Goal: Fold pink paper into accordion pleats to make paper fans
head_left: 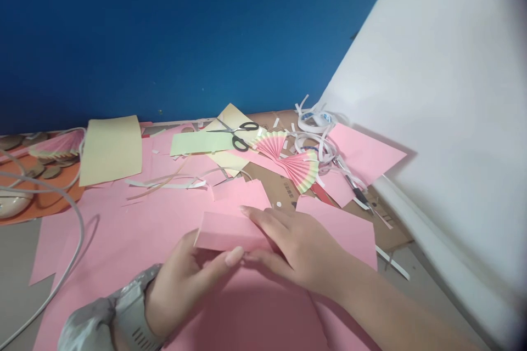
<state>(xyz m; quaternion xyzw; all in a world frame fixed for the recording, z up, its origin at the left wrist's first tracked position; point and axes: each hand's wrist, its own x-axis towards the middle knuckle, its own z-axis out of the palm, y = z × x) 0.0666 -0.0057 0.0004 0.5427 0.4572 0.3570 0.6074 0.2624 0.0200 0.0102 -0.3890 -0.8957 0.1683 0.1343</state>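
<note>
A folded strip of pink paper (222, 233) lies on a large pink sheet (135, 230) in front of me. My left hand (185, 279), with a grey watch on its wrist, pinches the strip's near edge between thumb and fingers. My right hand (288, 241) lies flat on the strip's right end, fingers stretched out and pressing it down. Behind the strip sits another small pink piece (241, 192).
Black-handled scissors (241, 134) lie on yellow and green paper at the back. Two pleated paper fans (288, 159) rest beside white paper strips and a tape roll (319, 120). A cream sheet (111, 148) and a white cable (61, 214) are at the left. A white board (444, 120) leans at the right.
</note>
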